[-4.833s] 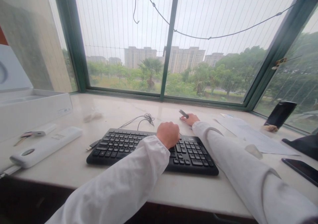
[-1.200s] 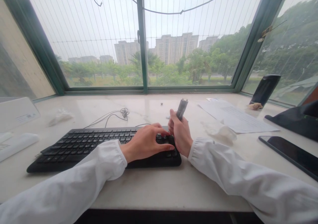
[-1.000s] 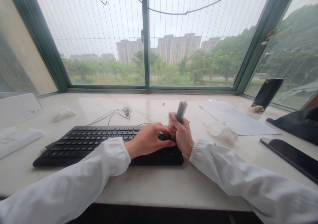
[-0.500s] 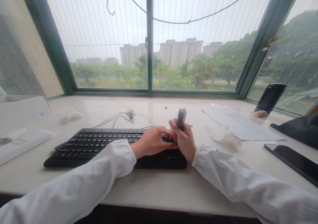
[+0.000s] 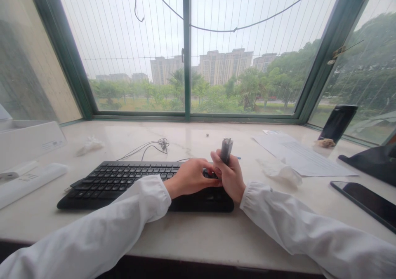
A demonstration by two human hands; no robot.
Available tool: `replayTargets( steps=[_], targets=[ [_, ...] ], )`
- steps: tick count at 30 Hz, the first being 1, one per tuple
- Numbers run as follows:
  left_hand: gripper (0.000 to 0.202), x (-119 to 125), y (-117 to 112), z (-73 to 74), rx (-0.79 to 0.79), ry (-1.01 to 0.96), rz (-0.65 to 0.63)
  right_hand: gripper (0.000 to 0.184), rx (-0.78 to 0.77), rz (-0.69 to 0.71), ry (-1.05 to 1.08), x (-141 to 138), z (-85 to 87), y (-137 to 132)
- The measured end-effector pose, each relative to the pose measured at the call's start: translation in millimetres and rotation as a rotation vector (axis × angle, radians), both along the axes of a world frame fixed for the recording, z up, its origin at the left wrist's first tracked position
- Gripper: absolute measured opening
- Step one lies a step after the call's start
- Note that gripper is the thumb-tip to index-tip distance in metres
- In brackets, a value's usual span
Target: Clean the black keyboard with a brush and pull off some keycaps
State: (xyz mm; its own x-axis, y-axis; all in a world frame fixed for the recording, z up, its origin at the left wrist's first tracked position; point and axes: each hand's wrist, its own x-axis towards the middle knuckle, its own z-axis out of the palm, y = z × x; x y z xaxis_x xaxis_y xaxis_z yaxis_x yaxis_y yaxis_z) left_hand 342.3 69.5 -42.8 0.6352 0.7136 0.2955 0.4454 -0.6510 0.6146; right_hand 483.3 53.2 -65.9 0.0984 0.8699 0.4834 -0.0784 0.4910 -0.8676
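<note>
Grey cylindrical tool (image 5: pixel 226 150) is standing upright over the black keyboard's (image 5: pixel 123 180) right end | right hand (image 5: pixel 230 178) is gripping it in a closed fist; left hand (image 5: pixel 192 177) is lying curled over the keys, its grip impossible to tell | both hands are barely shifting from half a second ago.

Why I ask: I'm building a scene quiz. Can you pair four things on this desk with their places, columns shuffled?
Things: 1 keyboard; 2 grey cylindrical tool; 3 printed sheet; 4 white box.
Places: a at the far left; b under the left hand; c upright in the right hand; d right, near the window.
Pairs: 1-b, 2-c, 3-d, 4-a.
</note>
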Motion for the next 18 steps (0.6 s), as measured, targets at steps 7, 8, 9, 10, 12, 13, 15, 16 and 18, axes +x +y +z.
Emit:
replayTargets(
  steps=[7, 8, 9, 10, 12, 13, 15, 16, 18],
  targets=[
    [0.026, 0.2, 1.1, -1.4, 0.006, -0.007, 0.0, 0.045, 0.032, -0.023, -0.046, 0.3, -1.6, -0.3],
    [0.026, 0.1, 1.4, -1.7, 0.007, -0.005, 0.002, 0.045, 0.039, -0.029, -0.054, 0.2, -1.4, -0.6],
    [0.026, 0.1, 1.7, -2.0, 0.009, -0.004, 0.003, 0.045, 0.046, -0.035, -0.061, 0.2, -1.1, -1.0],
    [0.026, 0.0, 1.9, -2.2, 0.011, -0.003, 0.001, 0.045, 0.053, -0.039, -0.07, 0.1, -0.8, -1.5],
    [0.026, -0.3, 2.5, -2.7, 0.019, 0.003, 0.001, 0.045, 0.065, -0.047, -0.097, 0.2, -0.1, -2.8],
    [0.026, -0.5, 2.8, -3.0, 0.025, 0.009, 0.002, 0.045, 0.071, -0.052, -0.112, 0.3, 0.1, -3.5],
    [0.027, -0.9, 3.4, -3.8, 0.033, 0.024, 0.006, 0.045, 0.082, -0.061, -0.14, 0.7, 0.0, -4.5],
    [0.028, -1.1, 3.8, -4.2, 0.036, 0.03, 0.006, 0.045, 0.086, -0.064, -0.151, 0.9, -0.3, -4.8],
    [0.029, -1.4, 4.6, -5.3, 0.04, 0.035, 0.003, 0.044, 0.09, -0.07, -0.167, 1.3, -1.3, -5.1]
  ],
)
